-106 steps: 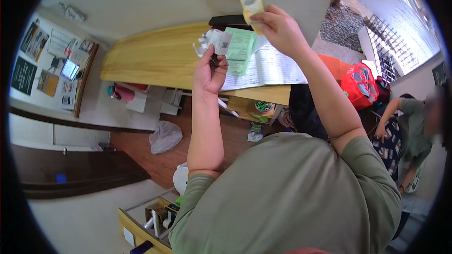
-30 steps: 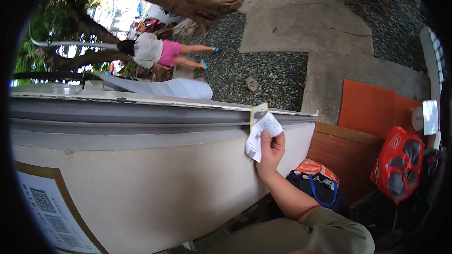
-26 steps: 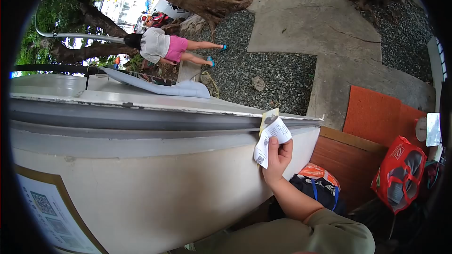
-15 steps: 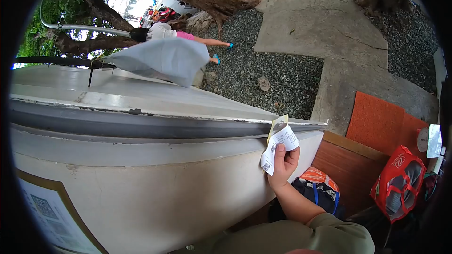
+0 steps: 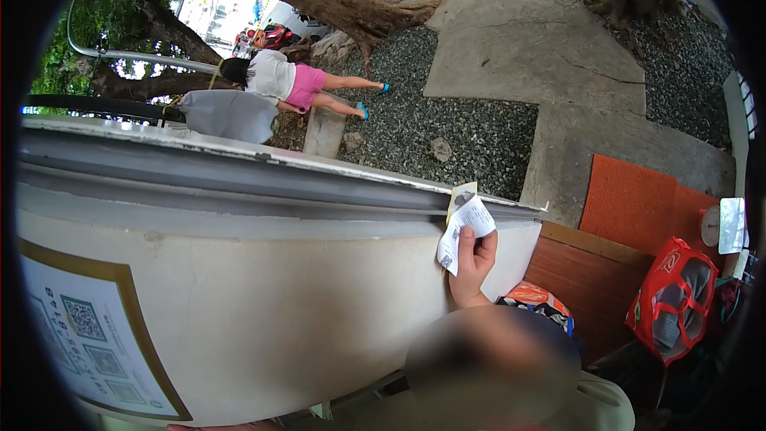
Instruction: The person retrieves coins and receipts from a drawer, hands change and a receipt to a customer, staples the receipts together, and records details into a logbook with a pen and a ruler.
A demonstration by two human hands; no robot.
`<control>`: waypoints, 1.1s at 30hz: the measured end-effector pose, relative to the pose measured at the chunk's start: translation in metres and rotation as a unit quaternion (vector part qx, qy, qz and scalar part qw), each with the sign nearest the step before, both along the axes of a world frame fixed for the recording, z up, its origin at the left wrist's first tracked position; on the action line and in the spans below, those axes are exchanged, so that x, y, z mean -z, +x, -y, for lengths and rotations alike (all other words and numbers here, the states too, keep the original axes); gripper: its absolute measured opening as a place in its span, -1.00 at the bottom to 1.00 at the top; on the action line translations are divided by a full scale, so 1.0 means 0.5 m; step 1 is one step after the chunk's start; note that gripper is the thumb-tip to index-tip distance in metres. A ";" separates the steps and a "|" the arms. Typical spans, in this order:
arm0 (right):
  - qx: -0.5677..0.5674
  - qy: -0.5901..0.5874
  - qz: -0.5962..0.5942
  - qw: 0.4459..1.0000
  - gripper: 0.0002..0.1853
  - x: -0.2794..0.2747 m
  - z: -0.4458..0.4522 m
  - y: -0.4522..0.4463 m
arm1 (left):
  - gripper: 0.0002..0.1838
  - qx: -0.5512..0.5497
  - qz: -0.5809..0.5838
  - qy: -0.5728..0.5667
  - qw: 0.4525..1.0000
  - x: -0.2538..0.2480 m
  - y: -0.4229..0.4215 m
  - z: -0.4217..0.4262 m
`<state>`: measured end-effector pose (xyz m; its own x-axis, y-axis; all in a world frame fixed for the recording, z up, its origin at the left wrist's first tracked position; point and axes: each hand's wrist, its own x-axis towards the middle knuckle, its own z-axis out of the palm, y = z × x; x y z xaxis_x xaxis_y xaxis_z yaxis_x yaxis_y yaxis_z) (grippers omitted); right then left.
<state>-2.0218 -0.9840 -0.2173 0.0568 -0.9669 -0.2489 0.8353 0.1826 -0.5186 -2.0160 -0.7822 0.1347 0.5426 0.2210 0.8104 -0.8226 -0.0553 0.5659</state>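
Note:
My right hand (image 5: 472, 265) pinches a curled white printed receipt (image 5: 471, 219) between thumb and fingers, with small print and square codes on it. Behind the receipt sticks out a yellowish slip (image 5: 462, 194) with a dark patch; its kind is unclear. The hand rests close to the end of a pale ledge (image 5: 319, 271). Along the bottom edge shows a thin strip of skin, perhaps my left hand (image 5: 227, 426), its fingers cut off by the frame. A large blurred patch hides most of my right forearm.
A framed sheet with codes (image 5: 104, 335) lies at lower left. Red bag (image 5: 670, 295), orange mat (image 5: 626, 195) and dial scale (image 5: 710, 226) are on the right. Beyond the ledge, a person in pink shorts (image 5: 306, 86) stands near a grey cloth (image 5: 227, 116), gravel (image 5: 447, 128) and tree trunks.
The grey cloth has swung back, showing more of the person. My view has shifted, bringing more of the framed sheet in. My right hand still holds the receipt, slightly higher in view.

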 end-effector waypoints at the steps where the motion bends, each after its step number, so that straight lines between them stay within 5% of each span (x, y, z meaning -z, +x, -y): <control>1: -0.002 -0.001 0.000 1.000 -0.73 0.004 -0.002 0.001 | -0.16 0.003 0.002 0.000 1.000 0.001 0.000 0.002; 6: 0.018 -0.010 0.005 1.000 -0.72 0.001 0.004 0.012 | -0.15 0.022 -0.003 -0.035 0.999 0.003 0.001 -0.022; 9: 0.048 -0.033 -0.050 0.997 -0.70 0.000 0.012 0.018 | -0.14 0.182 -0.067 -0.098 0.976 -0.002 -0.001 -0.032; 11: 0.063 -0.053 -0.113 0.990 -0.70 0.014 0.015 0.022 | -0.15 0.160 -0.022 -0.059 0.985 0.002 0.030 -0.053; 13: 0.039 0.007 -0.070 0.997 -0.75 0.013 0.022 0.013 | -0.23 -0.028 0.210 0.073 0.975 0.035 0.106 -0.104; 15: 0.005 0.086 -0.036 0.996 -0.75 -0.002 0.019 -0.019 | -0.30 -0.220 0.414 0.207 0.859 0.049 0.174 -0.150; 16: 0.032 0.046 -0.041 0.998 -0.78 -0.019 0.001 -0.047 | -0.36 -0.194 0.310 0.168 0.915 0.039 0.127 -0.109; 17: 0.056 0.005 -0.042 0.998 -0.80 -0.050 -0.021 -0.076 | -0.44 -0.300 0.371 0.268 0.837 0.029 0.144 -0.120; 18: 0.066 -0.024 -0.015 0.997 -0.82 -0.109 -0.060 -0.113 | -0.52 -0.121 0.246 0.158 0.949 0.021 0.103 -0.079; 19: 0.072 -0.050 0.012 0.996 -0.84 -0.179 -0.112 -0.152 | -0.60 0.060 0.142 -0.029 0.988 0.012 0.063 -0.037; 21: 0.062 -0.171 0.032 0.983 -0.83 -0.280 -0.213 -0.205 | -0.62 0.176 0.181 -0.056 0.966 0.002 0.060 -0.028; 24: 0.010 -0.285 0.043 0.958 -0.82 -0.373 -0.363 -0.251 | -0.57 0.321 -0.014 0.097 0.942 -0.009 0.019 -0.140; 28: -0.071 -0.359 -0.021 0.930 -0.75 -0.458 -0.569 -0.239 | -0.40 0.578 -0.293 0.196 0.736 0.059 0.053 -0.377; 31: -0.143 -0.403 -0.146 0.892 -0.73 -0.483 -0.718 -0.173 | -0.38 0.716 -0.452 0.206 0.489 0.125 0.144 -0.553; 33: -0.202 -0.436 -0.281 0.831 -0.76 -0.485 -0.804 -0.115 | -0.39 0.696 -0.474 0.166 0.514 0.162 0.191 -0.636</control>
